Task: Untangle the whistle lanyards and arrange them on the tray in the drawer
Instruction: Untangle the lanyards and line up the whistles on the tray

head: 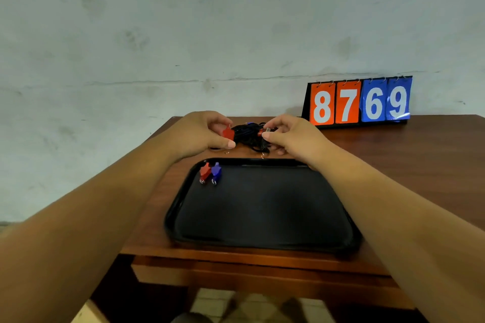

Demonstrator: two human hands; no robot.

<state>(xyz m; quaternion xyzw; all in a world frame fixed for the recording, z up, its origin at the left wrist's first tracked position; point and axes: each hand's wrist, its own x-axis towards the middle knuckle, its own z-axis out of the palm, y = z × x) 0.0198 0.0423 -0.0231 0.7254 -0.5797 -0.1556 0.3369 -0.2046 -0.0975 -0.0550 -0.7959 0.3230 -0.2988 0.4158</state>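
- The cord bundle [248, 137] lies on the bench [420, 155], just beyond the tray [262, 242], which holds a blue whistle [216, 171] and a spare red one [204, 171].
- The left hand [202, 131] pinches a red whistle [228, 133] at the bundle's left edge.
- The right hand [291, 136] pinches the bundle's right end.
- The cords look light, limp and likely to snag, so the hard whistles are probably the surest places to hold.

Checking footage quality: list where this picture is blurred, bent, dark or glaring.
Head view: the wide lens bows the edges of the table; the floor at the bottom is blurred; the black cord tangle reads as one dark mass; sheen on the blue cards of the scoreboard.
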